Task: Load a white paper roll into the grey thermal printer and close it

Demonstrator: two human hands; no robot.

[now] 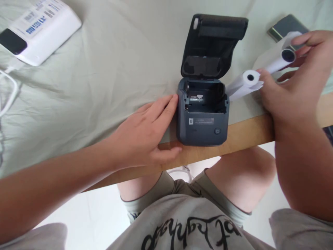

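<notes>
A dark grey label printer (pixel 203 128) stands near the table's edge with its black lid (pixel 214 45) raised. No roll shows in its exposed compartment (pixel 203 104). My left hand (pixel 148 132) lies along the printer's left side, fingers stretched out and fingertips against the casing. To the right of the printer are two white paper rolls: a nearer paper roll (pixel 243 85) and a farther paper roll (pixel 275 60) with a wider dark core. My right hand (pixel 293 76) curls its fingers around the farther roll's end, while its thumb touches the nearer roll's end.
A white device with a dark screen (pixel 52 34) sits at the upper left, a white cable (pixel 11 90) plugged into it. Behind the rolls lies a dark, shiny flat object (pixel 287 26). Pale green cloth (pixel 125 62) covers the table up to its wooden edge (pixel 249 135).
</notes>
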